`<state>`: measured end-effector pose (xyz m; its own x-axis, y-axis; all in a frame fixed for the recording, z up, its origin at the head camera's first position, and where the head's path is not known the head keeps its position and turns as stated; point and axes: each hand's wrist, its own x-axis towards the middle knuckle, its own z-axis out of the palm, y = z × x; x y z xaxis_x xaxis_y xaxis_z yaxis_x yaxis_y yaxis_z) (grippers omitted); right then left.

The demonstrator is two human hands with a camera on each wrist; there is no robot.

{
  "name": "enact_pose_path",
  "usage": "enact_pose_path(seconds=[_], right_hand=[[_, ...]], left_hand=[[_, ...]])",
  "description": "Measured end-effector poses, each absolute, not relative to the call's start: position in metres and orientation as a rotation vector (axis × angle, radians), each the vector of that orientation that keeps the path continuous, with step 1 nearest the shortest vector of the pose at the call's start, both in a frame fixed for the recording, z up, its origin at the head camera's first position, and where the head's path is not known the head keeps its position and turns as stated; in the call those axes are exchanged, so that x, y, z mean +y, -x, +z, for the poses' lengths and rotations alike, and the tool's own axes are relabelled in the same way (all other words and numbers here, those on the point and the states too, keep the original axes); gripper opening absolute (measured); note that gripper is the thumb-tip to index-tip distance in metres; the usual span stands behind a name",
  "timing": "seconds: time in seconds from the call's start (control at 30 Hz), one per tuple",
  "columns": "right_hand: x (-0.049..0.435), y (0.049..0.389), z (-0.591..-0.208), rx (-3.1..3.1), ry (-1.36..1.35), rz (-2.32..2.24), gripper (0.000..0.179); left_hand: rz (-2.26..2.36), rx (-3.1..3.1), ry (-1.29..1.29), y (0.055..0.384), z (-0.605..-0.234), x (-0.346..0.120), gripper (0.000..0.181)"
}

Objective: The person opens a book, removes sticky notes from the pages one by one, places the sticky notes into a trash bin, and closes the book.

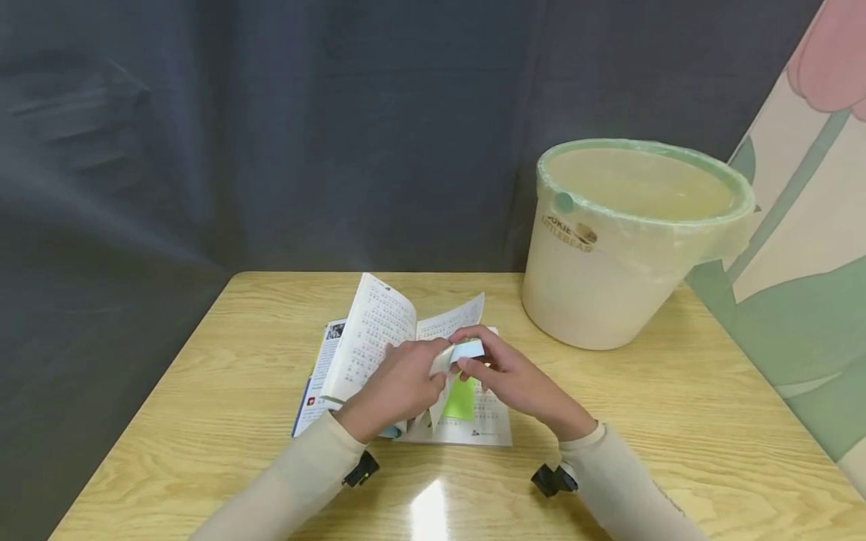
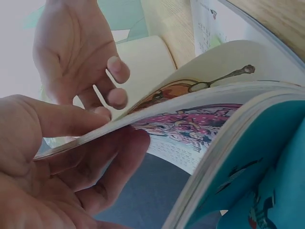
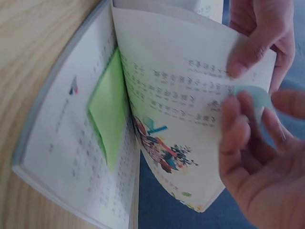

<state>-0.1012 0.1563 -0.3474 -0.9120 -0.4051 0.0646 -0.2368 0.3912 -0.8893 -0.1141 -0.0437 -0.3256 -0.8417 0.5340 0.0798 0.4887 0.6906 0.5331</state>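
Note:
An open book [image 1: 375, 330] with printed pages lies on the table, some leaves raised. My left hand [image 1: 406, 379] pinches several raised leaves near their outer edge, its thumb [image 3: 245, 62] on the printed side. A pale blue sticky note [image 1: 468, 350] lies against the raised page's edge. My right hand [image 1: 524, 379] holds this note between thumb and fingers; in the right wrist view the fingers [image 3: 245, 102] overlap the blue note [image 3: 257, 97]. Lower on the facing page sits a green sticky note [image 3: 108, 109], with its edge lifted.
A large cream bin [image 1: 588, 285] with a green rim and a clear liner stands on the wooden table [image 1: 223, 391] at the back right. Dark cloth [image 1: 372, 135] hangs behind the table. A wall with a flower picture [image 1: 812, 225] is on the right.

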Motion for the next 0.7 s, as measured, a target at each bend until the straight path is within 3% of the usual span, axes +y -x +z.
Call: enact_pose_path(seconds=[0.2, 0.4, 0.7], right_hand=[[0.156, 0.103, -0.349, 2.610, 0.485, -1.707, 0.015], [0.163, 0.103, -0.350, 2.639, 0.398, -1.663, 0.014], [0.170, 0.101, -0.365, 2.608, 0.586, -1.309, 0.006]], left_hand=[[0.908, 2.860, -0.790, 0.115, -0.327, -0.046, 0.035], [0.867, 2.949, -0.667, 0.118, -0.324, -0.060, 0.045], [0.785, 3.144, -0.419, 0.125, -0.318, -0.101, 0.044]])
